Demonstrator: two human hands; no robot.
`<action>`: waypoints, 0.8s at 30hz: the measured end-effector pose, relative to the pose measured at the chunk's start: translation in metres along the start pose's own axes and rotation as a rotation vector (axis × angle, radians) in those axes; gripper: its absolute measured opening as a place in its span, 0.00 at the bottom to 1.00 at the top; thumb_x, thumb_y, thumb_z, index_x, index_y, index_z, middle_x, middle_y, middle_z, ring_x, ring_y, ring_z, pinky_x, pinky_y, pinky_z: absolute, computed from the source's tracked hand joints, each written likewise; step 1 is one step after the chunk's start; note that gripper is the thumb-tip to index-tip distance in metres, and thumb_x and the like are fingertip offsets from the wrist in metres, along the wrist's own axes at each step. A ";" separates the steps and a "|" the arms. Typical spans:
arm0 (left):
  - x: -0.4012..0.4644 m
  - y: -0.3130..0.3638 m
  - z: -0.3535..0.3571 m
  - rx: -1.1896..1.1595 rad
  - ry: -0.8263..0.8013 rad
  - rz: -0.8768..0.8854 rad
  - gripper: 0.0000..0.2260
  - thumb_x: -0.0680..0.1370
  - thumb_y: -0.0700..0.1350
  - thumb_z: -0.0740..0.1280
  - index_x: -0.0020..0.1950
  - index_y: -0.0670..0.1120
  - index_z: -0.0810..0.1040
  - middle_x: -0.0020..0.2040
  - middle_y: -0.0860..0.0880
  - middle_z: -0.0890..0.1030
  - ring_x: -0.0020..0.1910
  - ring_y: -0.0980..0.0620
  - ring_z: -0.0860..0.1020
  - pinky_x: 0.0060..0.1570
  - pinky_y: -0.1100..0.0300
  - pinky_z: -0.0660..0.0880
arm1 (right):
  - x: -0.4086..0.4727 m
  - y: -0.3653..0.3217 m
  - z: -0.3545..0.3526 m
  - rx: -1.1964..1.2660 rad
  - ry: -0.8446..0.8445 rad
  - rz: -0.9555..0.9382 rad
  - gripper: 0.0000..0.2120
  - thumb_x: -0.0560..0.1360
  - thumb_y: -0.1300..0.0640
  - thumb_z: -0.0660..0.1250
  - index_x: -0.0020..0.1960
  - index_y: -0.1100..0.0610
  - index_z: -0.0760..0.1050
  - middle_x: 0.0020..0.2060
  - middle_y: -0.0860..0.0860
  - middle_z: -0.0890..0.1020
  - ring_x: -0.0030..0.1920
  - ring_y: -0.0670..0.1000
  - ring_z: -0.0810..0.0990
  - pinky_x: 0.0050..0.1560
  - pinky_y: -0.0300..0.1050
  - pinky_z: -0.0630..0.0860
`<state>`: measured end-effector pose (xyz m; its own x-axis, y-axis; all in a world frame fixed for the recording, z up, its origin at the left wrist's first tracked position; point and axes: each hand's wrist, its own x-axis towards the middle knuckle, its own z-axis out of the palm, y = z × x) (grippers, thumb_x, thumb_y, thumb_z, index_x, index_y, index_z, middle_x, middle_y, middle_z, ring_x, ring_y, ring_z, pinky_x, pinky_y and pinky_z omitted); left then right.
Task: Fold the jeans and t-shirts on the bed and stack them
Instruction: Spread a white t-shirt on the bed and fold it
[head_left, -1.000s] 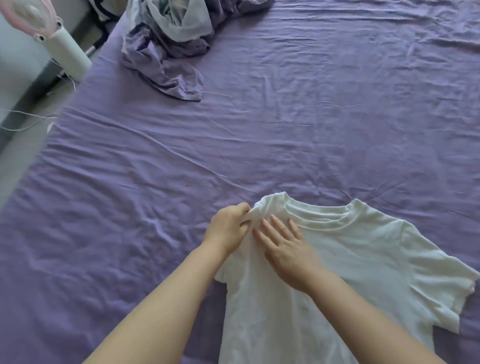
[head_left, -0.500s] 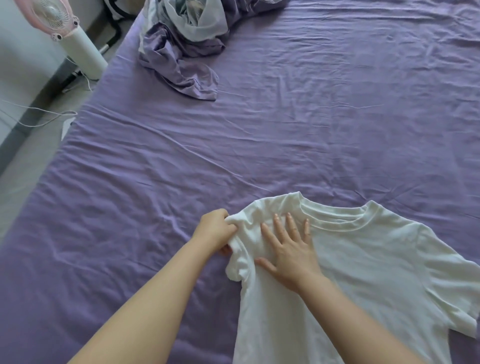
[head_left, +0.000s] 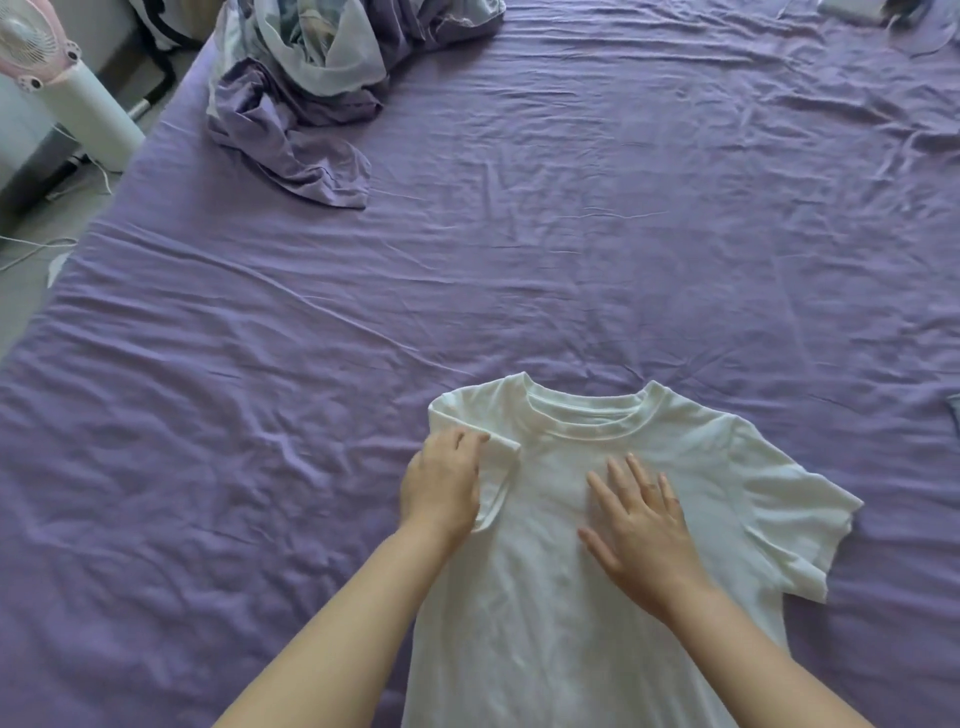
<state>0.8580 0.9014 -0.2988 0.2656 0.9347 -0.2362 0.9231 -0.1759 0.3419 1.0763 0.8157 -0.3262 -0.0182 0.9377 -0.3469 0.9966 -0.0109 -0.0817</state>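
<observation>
My left hand (head_left: 441, 488) pinched the t-shirt's (head_left: 597, 597) folded-in left sleeve (head_left: 496, 486), while my right hand (head_left: 641, 530) lay flat and open on its chest. The shirt lay face up on the bed (head_left: 519, 260), collar away from me, its length running back between my arms. The far sleeve, unfolded, was nearest my right hand.

T-shirt (head_left: 561, 597) hem past the bottom edge; fan (head_left: 31, 41) head and far-corner objects (head_left: 857, 9) cropped.
</observation>
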 end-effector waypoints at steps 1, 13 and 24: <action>-0.004 -0.001 0.012 0.101 -0.048 0.096 0.22 0.80 0.45 0.56 0.74 0.53 0.60 0.74 0.50 0.62 0.73 0.48 0.59 0.68 0.57 0.59 | -0.006 0.005 0.006 -0.007 -0.024 0.019 0.31 0.77 0.36 0.45 0.76 0.46 0.47 0.77 0.51 0.45 0.75 0.52 0.34 0.72 0.53 0.35; -0.015 0.027 0.092 0.205 0.005 -0.028 0.35 0.76 0.68 0.42 0.73 0.51 0.33 0.73 0.48 0.30 0.73 0.45 0.31 0.67 0.44 0.24 | -0.019 0.027 0.029 0.030 0.012 -0.024 0.34 0.74 0.33 0.34 0.75 0.47 0.53 0.75 0.55 0.56 0.75 0.58 0.50 0.72 0.57 0.40; -0.047 0.206 0.141 0.126 -0.271 0.386 0.26 0.78 0.58 0.54 0.76 0.56 0.54 0.78 0.44 0.43 0.76 0.43 0.38 0.68 0.39 0.30 | -0.043 0.182 -0.018 0.064 -0.027 0.380 0.31 0.80 0.47 0.55 0.76 0.51 0.43 0.77 0.54 0.47 0.76 0.55 0.47 0.72 0.53 0.52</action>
<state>1.0745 0.7779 -0.3453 0.6422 0.6829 -0.3481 0.7653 -0.5453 0.3420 1.2602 0.7794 -0.3090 0.3486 0.8531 -0.3883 0.9257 -0.3783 -0.0002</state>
